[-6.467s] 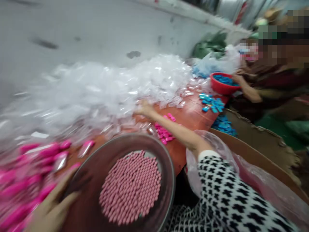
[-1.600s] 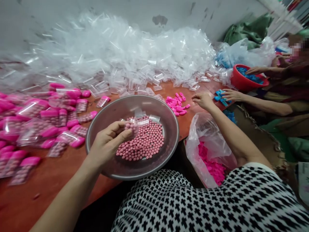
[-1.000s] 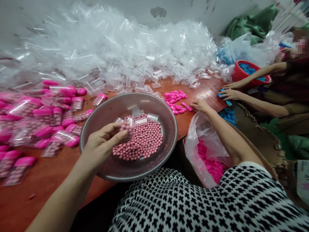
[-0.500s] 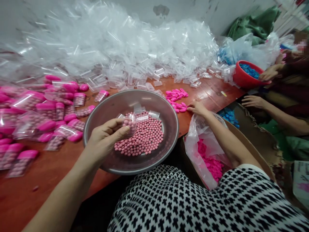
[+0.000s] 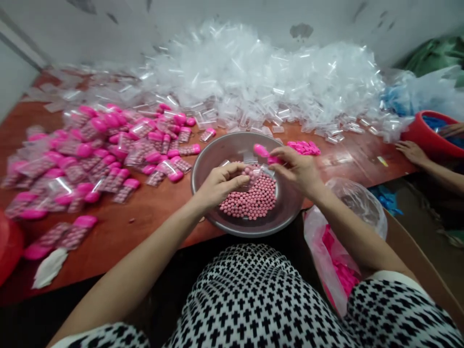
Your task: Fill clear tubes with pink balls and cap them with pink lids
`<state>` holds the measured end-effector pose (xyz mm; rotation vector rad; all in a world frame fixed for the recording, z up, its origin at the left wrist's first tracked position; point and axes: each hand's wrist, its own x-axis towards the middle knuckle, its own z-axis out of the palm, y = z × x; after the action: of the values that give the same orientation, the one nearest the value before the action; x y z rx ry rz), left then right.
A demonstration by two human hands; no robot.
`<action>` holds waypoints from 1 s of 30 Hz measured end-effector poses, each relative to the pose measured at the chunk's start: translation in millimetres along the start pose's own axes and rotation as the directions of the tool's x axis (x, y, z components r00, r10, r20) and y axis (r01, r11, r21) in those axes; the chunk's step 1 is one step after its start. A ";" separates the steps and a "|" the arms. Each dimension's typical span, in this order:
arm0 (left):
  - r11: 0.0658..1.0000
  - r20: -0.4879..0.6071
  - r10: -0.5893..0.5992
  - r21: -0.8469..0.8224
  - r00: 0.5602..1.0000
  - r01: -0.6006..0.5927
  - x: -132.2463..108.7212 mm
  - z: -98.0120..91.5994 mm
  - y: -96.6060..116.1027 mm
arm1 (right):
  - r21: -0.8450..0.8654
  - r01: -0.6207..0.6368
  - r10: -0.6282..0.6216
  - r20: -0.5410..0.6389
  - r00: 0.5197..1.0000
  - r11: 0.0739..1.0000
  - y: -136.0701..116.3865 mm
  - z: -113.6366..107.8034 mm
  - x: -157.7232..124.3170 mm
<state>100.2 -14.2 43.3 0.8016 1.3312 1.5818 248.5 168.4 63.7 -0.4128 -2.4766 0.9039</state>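
Observation:
A round metal bowl of small pink beads sits at the near edge of the red-brown table. Over it my left hand pinches a small clear tube filled with pink beads. My right hand is beside it, fingers closed on a pink cap held just above the tube's mouth. More loose pink caps lie on the table behind my right hand.
Several filled pink-capped tubes cover the table's left. A big heap of empty clear tubes runs along the wall. A clear bag of pink caps hangs at my right. Another person's hand rests near a red bowl.
My right hand has left the loose caps and come over the bowl with a pink cap, meeting the tube in my left hand. The view has swung left.

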 end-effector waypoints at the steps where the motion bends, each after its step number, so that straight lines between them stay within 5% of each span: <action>1: 1.000 -0.007 0.011 -0.008 1.000 -0.012 -0.4 -1.5 -0.7 | 0.032 0.027 -0.029 0.065 0.997 0.999 -13.8 9.0 0.1; 4: 0.998 -0.031 0.050 -0.023 0.998 -0.051 -2.0 -5.4 -2.4 | 0.268 -0.071 0.006 0.238 0.971 0.961 -30.9 25.4 -3.7; 8: 0.987 0.006 0.152 0.059 0.988 -0.152 -2.0 -6.0 -4.1 | 0.578 -0.373 0.173 0.371 0.912 0.725 -20.3 27.6 -5.3; 10: 0.964 0.014 0.218 0.155 0.976 -0.218 -1.2 -5.0 -4.9 | 0.629 -0.421 0.238 0.358 0.903 0.654 -15.8 24.5 -2.8; 15: 0.884 0.034 0.338 0.332 0.941 -0.329 -2.0 -3.3 -4.8 | 0.551 -0.146 0.131 0.067 0.989 0.822 -23.7 17.6 2.8; 19: 0.838 0.062 0.387 0.392 0.920 -0.379 -5.4 -4.2 -4.5 | 0.272 0.109 -0.126 0.046 0.991 0.956 -31.9 23.1 1.9; 26: 0.716 0.033 0.536 0.511 0.844 -0.475 -10.1 -2.3 -8.3 | 0.038 0.346 -0.347 0.065 0.935 0.938 -34.6 22.6 -2.0; 30: 0.573 0.119 0.606 0.621 0.787 -0.535 -9.6 -2.6 -11.8 | -0.047 0.415 -0.413 0.036 0.910 0.909 -36.5 22.3 -9.2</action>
<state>104.2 -23.8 31.9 1.7425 1.8445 1.6660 240.5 125.8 70.0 0.1130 -2.4756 0.6687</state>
